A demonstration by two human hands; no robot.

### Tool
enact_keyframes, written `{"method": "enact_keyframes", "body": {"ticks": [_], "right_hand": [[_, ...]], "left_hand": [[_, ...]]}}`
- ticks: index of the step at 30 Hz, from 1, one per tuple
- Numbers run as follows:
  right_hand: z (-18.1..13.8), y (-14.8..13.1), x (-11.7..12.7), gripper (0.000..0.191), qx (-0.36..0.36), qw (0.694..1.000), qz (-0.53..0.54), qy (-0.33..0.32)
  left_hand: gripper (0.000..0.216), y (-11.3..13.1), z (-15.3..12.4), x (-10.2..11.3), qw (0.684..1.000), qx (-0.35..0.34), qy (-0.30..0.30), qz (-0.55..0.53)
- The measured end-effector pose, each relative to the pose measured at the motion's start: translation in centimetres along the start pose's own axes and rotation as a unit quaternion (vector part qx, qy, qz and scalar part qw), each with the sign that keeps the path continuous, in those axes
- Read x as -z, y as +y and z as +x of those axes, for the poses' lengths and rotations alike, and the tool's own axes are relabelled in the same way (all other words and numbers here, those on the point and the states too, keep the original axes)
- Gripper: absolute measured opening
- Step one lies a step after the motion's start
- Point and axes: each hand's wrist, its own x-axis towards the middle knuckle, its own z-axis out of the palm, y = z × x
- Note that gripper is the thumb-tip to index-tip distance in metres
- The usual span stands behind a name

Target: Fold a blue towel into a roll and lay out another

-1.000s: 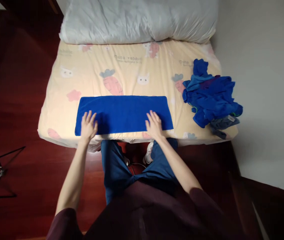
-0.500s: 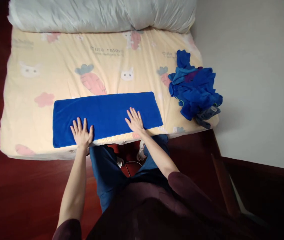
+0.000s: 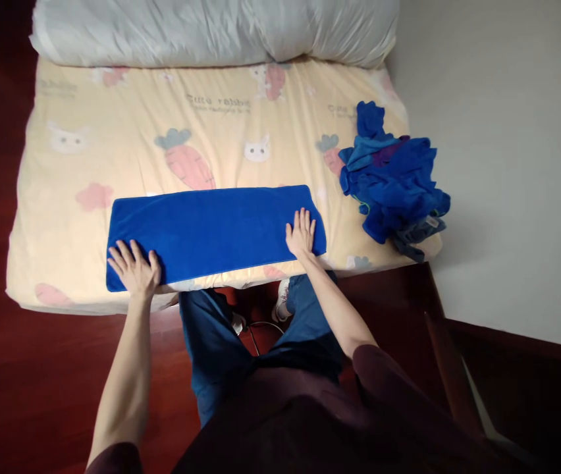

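The left hand point(image 3: 135, 270) and right hand point(image 3: 301, 234) lay flat, fingers spread and gripping nothing, on the near corners of the folded blue towel point(image 3: 211, 227), which sat along the mattress point(image 3: 63, 197) front edge. Being so close to that edge, the towel could slip off under uneven pressure. The heap of blue cloths point(image 3: 392, 184) was too tangled to count.

"Cute rabbit" printed on the yellow bedsheet point(image 3: 112, 164), partly blurred
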Motion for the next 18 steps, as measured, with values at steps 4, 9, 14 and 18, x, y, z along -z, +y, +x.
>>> {"method": "enact_keyframes", "body": {"ticks": [4,9,14,18], "right_hand": [[2.4,-8.1,-1.8,0.070,0.114,0.992,0.008,-0.054],[6.5,-12.6,-5.2,0.067,0.155,0.985,0.001,-0.076],[9.4,-6.6,-5.4,0.071,0.080,0.996,-0.008,-0.032],[11.2,0.1,-3.3,0.073,0.003,1.000,-0.024,0.006]], "left_hand": [[0.072,4.0,2.8,-0.9,0.996,-0.072,-0.043,-0.026],[0.076,4.2,8.1,-2.1,0.996,-0.043,-0.069,-0.026],[0.088,0.4,11.6,-2.3,0.998,-0.023,-0.040,0.030],[0.089,-0.9,12.7,-2.3,0.998,-0.028,-0.021,0.044]]}}
